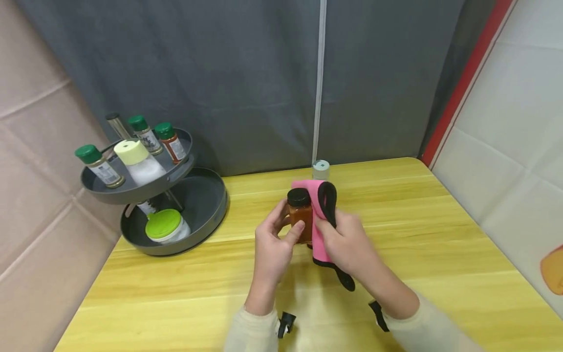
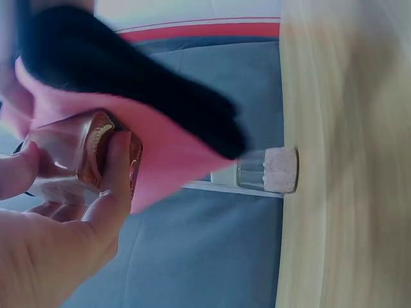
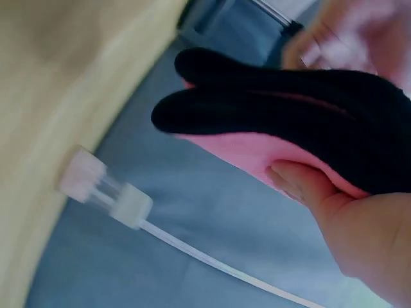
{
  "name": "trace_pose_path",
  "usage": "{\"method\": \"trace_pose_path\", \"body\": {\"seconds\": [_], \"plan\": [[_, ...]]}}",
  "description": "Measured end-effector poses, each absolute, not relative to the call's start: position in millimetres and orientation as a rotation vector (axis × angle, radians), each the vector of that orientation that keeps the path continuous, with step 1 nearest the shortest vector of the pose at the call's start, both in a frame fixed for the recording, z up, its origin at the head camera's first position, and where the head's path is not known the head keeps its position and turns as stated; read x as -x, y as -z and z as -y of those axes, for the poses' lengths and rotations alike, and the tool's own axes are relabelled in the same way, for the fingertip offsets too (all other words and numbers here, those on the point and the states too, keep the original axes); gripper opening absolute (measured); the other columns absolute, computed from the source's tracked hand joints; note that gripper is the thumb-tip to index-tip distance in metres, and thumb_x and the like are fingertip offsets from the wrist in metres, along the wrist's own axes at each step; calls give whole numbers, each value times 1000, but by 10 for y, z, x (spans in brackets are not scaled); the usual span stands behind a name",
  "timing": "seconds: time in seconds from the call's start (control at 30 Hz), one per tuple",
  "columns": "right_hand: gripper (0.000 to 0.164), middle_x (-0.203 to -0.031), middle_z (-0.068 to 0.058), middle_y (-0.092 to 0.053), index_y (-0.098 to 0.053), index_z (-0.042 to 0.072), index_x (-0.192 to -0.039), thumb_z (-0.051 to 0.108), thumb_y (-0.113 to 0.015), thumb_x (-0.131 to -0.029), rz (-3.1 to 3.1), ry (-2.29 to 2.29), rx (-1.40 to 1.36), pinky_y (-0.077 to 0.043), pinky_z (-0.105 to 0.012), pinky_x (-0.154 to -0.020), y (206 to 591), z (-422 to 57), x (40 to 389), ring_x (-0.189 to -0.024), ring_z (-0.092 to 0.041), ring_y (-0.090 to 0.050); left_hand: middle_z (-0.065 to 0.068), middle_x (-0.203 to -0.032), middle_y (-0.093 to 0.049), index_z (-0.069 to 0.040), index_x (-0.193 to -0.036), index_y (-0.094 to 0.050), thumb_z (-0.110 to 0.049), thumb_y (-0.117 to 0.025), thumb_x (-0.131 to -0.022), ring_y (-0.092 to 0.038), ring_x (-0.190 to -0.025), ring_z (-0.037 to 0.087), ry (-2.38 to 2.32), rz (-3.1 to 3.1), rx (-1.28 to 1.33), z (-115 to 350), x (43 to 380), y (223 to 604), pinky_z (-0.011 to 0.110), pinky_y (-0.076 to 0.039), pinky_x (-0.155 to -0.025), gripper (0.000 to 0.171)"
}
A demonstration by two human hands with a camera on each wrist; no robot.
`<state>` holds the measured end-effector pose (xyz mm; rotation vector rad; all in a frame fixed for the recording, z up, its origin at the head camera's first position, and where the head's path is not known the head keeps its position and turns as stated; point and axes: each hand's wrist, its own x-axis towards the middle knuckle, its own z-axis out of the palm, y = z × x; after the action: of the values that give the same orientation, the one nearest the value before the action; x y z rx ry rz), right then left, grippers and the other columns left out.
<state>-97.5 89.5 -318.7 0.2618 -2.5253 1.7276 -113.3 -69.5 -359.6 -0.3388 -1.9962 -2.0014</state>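
My left hand [image 1: 273,244] grips a small square spice jar [image 1: 301,222] with a black lid and reddish-brown contents, held above the table. In the left wrist view the thumb and fingers wrap around the jar [image 2: 64,151], its base facing the camera. A folded pink cloth [image 1: 317,220] with black edging is pinched in my right hand [image 1: 349,242] and lies against the jar's right side. The right wrist view shows the thumb pressing on the pink cloth [image 3: 241,151]; the jar is hidden there behind it.
A two-tier dark grey rack [image 1: 215,210] stands at the left with several green-capped spice bottles, a salt shaker [image 1: 145,166] and a green-lidded container [image 1: 164,225]. Behind the hands is a clear jar with a pale lid [image 1: 321,168]. A grey curtain [image 1: 246,88] hangs behind the wooden table [image 1: 422,234].
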Motion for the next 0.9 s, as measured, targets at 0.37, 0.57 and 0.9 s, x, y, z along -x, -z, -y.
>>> {"method": "trace_pose_path", "body": {"seconds": [0.37,0.57,0.9], "plan": [[17,-71,-4,-64,-64,6,-92,17,-55,-101,2719,-1688,-253,-52,-34,-58,3354,-885,796,-63,-17,-63,2,-134,-66,-12,-144,-58,-3,-75,-90,-66,-111,32,1982,1973,342,730,1155,3577,46,-50,-102,57],[13,-73,-4,-64,-66,8,-98,16,-56,-101,2658,-1538,-329,-50,-33,-58,3028,-941,601,-66,-18,-60,0,-131,-68,-18,-142,-60,-10,-76,-90,-66,-110,26,1923,2010,365,695,1135,3590,46,-50,-102,55],[15,-68,-8,-56,-68,5,-105,17,-58,-102,2453,-1608,-412,-48,-36,-54,3014,-966,829,-58,-22,-56,-1,-134,-65,-19,-145,-56,-8,-73,-93,-64,-112,25,2018,2024,421,685,1073,3594,41,-52,-99,57]]}}
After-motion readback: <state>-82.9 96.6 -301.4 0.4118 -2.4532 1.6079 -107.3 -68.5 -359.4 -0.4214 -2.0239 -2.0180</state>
